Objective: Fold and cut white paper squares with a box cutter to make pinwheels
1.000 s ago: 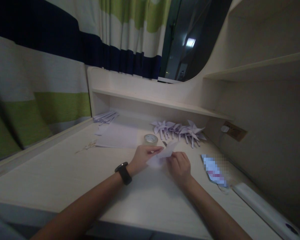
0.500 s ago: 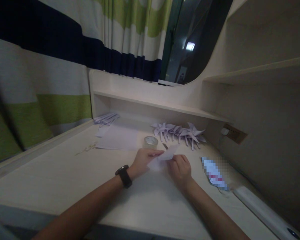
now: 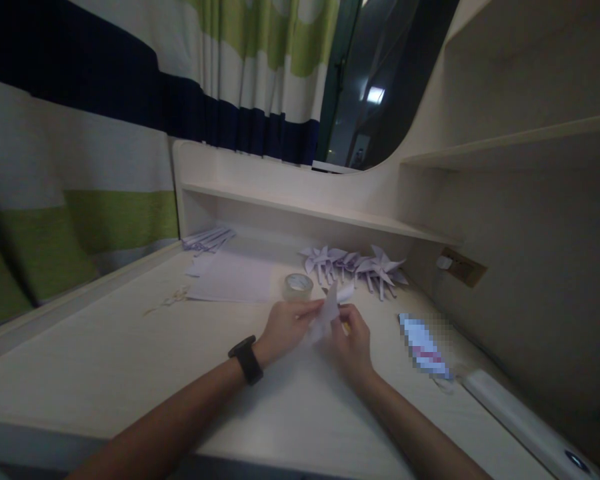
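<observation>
Both hands meet over the middle of the pale desk [image 3: 105, 353] and pinch one small piece of white paper [image 3: 326, 315]. My left hand [image 3: 285, 325], with a black watch on its wrist, grips the paper's left side, fingers closed. On the right side my right hand [image 3: 351, 339] holds it with closed fingers. The paper stands tilted up between them, just above the desk. A roll of clear tape [image 3: 297, 286] sits right behind my left hand.
Several folded lilac paper pinwheels [image 3: 360, 265] lie at the back under a low shelf. A sheet stack [image 3: 230, 279] and paper strips [image 3: 207, 239] lie back left, scissors [image 3: 173, 300] beside them. A blurred packet [image 3: 423, 345] and a white bar [image 3: 515, 417] lie right. Striped curtain hangs left.
The paper has turned from lying nearly flat between my hands to standing more upright, and my hands have drawn closer together.
</observation>
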Demonstrator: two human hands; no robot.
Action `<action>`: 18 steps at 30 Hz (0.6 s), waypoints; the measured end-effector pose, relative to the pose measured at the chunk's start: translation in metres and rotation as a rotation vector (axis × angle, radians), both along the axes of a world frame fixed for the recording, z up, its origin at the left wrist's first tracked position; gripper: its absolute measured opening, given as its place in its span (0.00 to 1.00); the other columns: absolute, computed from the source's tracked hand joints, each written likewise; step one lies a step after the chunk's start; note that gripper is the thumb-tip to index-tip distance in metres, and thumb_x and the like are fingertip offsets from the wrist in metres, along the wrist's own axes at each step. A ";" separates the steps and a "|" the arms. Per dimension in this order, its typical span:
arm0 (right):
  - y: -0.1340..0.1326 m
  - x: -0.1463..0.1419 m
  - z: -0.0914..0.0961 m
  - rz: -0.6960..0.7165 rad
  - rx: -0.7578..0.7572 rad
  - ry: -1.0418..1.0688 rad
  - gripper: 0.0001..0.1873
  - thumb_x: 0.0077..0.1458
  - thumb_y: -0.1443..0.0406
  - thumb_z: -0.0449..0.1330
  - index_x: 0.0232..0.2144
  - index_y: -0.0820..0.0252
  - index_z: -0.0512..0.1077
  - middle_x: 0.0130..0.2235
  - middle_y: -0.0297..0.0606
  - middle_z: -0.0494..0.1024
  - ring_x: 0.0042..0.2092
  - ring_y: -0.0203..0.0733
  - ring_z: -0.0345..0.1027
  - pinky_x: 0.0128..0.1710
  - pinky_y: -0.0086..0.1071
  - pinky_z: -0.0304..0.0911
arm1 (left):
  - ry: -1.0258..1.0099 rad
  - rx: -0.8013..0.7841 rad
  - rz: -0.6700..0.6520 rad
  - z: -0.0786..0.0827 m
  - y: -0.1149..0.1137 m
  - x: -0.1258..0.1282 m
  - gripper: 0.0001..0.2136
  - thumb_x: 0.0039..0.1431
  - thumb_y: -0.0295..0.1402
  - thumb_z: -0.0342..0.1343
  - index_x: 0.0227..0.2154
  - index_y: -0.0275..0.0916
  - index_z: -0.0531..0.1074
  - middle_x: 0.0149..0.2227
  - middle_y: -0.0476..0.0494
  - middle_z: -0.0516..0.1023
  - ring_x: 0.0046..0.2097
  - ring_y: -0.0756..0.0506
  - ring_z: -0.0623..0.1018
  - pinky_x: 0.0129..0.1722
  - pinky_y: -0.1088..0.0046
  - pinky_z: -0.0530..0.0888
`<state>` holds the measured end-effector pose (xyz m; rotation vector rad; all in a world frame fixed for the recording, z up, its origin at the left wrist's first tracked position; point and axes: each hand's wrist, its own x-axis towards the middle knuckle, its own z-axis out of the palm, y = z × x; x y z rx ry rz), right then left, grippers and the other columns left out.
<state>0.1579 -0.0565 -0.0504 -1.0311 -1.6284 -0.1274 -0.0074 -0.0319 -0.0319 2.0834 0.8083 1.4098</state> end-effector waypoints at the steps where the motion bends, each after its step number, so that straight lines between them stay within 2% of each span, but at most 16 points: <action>1: 0.002 0.005 0.000 -0.002 0.052 -0.070 0.04 0.57 0.70 0.53 0.30 0.58 0.65 0.30 0.36 0.70 0.32 0.39 0.65 0.31 0.32 0.62 | 0.001 -0.012 -0.004 -0.001 0.000 0.000 0.11 0.58 0.29 0.53 0.41 0.43 0.78 0.41 0.45 0.81 0.40 0.44 0.79 0.43 0.69 0.74; 4: 0.006 0.018 0.000 -0.005 0.249 -0.379 0.03 0.55 0.70 0.56 0.30 0.58 0.66 0.33 0.40 0.73 0.35 0.42 0.66 0.35 0.35 0.61 | -0.010 -0.076 -0.071 -0.002 0.000 -0.001 0.10 0.54 0.28 0.56 0.38 0.42 0.79 0.40 0.46 0.81 0.38 0.44 0.80 0.40 0.71 0.74; 5: 0.007 0.019 0.000 -0.008 0.273 -0.433 0.04 0.55 0.70 0.57 0.30 0.58 0.67 0.33 0.40 0.73 0.35 0.42 0.66 0.35 0.36 0.61 | -0.013 -0.099 -0.083 -0.002 -0.001 -0.001 0.10 0.54 0.28 0.56 0.38 0.41 0.79 0.40 0.46 0.81 0.38 0.43 0.80 0.40 0.70 0.74; 7: 0.006 0.015 0.000 -0.030 0.217 -0.366 0.04 0.55 0.70 0.56 0.29 0.58 0.66 0.32 0.39 0.72 0.34 0.41 0.66 0.34 0.35 0.61 | -0.011 -0.137 -0.065 0.000 -0.002 0.000 0.10 0.54 0.29 0.56 0.39 0.41 0.79 0.39 0.46 0.81 0.38 0.43 0.80 0.40 0.70 0.74; 10: 0.003 0.000 -0.001 -0.004 -0.017 -0.034 0.06 0.59 0.67 0.52 0.29 0.58 0.64 0.28 0.35 0.69 0.29 0.38 0.64 0.28 0.31 0.61 | -0.034 -0.156 -0.006 0.003 -0.003 0.001 0.11 0.57 0.32 0.55 0.40 0.41 0.78 0.40 0.45 0.81 0.40 0.43 0.80 0.43 0.69 0.74; 12: 0.002 -0.004 -0.001 0.040 -0.098 0.071 0.06 0.60 0.67 0.50 0.30 0.58 0.63 0.27 0.34 0.68 0.28 0.37 0.63 0.26 0.30 0.61 | -0.057 -0.147 -0.005 0.003 -0.003 0.001 0.11 0.57 0.33 0.55 0.41 0.40 0.78 0.42 0.45 0.80 0.43 0.43 0.79 0.46 0.69 0.73; 18: 0.005 0.010 0.001 0.045 0.096 -0.226 0.04 0.56 0.67 0.55 0.28 0.58 0.66 0.32 0.41 0.72 0.35 0.42 0.66 0.35 0.35 0.62 | 0.046 -0.176 0.030 -0.001 0.000 0.002 0.09 0.55 0.32 0.55 0.36 0.41 0.80 0.31 0.49 0.82 0.34 0.42 0.80 0.35 0.70 0.75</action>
